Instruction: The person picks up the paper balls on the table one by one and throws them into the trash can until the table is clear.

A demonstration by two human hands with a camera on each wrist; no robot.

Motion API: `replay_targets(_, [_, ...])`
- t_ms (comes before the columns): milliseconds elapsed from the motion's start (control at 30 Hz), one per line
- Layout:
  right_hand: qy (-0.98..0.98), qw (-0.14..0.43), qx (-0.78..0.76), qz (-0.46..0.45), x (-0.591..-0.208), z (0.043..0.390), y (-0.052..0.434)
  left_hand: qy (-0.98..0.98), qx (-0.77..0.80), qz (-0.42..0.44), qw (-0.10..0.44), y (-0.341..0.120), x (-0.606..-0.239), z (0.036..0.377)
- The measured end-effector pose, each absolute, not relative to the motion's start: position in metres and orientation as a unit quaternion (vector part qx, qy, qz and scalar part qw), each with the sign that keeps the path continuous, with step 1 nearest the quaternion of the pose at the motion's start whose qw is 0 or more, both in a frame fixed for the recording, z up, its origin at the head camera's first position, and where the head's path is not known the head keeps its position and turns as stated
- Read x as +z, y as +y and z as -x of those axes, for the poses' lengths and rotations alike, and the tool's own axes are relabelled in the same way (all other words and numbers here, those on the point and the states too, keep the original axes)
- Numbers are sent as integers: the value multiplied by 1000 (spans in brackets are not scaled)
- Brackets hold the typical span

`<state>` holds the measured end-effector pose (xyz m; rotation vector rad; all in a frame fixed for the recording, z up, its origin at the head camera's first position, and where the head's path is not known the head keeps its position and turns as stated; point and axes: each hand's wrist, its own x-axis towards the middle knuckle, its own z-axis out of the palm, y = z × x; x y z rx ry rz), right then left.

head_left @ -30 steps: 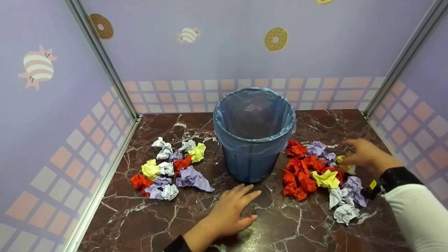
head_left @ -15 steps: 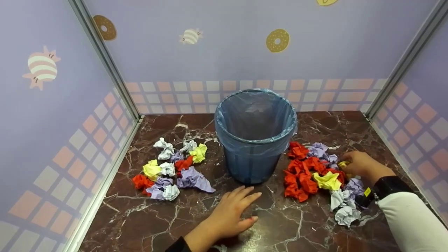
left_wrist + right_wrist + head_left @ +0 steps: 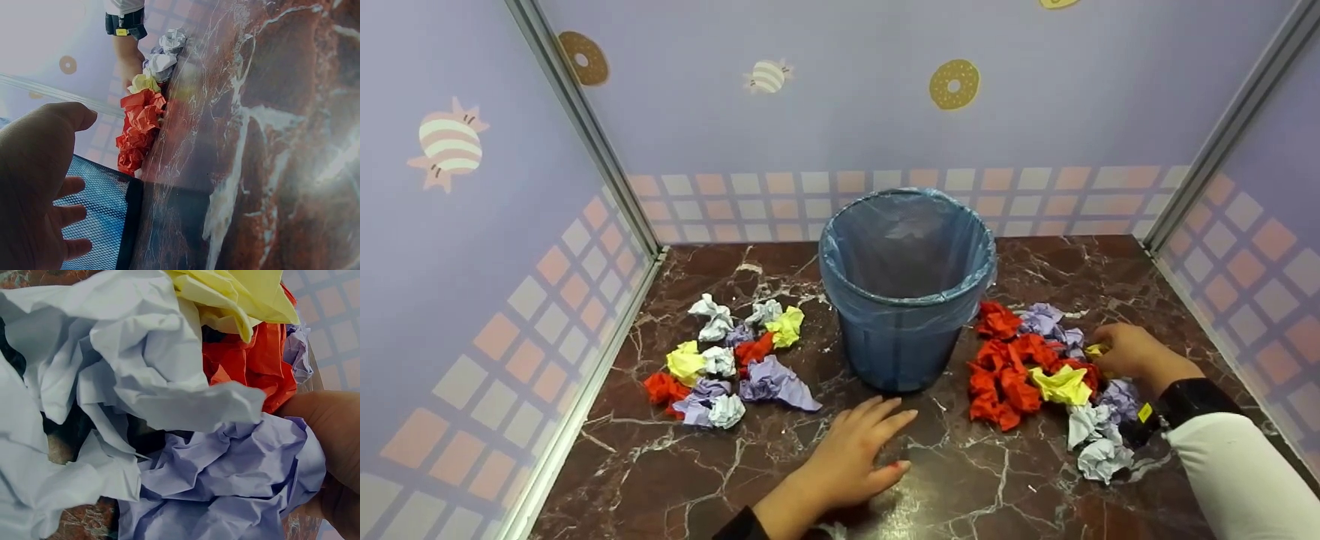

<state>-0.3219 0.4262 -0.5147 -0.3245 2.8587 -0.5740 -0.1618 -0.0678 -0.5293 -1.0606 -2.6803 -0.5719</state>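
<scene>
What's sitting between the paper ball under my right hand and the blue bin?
The right hand grips a yellow paper ball at the pile's far right. Red crumpled balls and purple ones lie between it and the bin. Lifted over them, nothing visible blocks the open rim.

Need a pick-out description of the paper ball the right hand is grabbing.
Start at the blue-lined bin mid-table, then go to the paper pile on its right. At that pile's far right edge the right hand has its fingers curled round a yellow ball: mostly covered, unlike the exposed yellow one mid-pile.

Crumpled white [image 3: 112, 365], lilac [image 3: 225, 478], yellow [image 3: 236, 295] and red paper [image 3: 259, 365] beside fingers [image 3: 332, 439].
</scene>
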Motion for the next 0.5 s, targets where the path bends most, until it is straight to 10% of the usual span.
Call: replay_targets(500, [969,93,-195,123,-517,319,424,-907,-201,355,105,-72,-527,162])
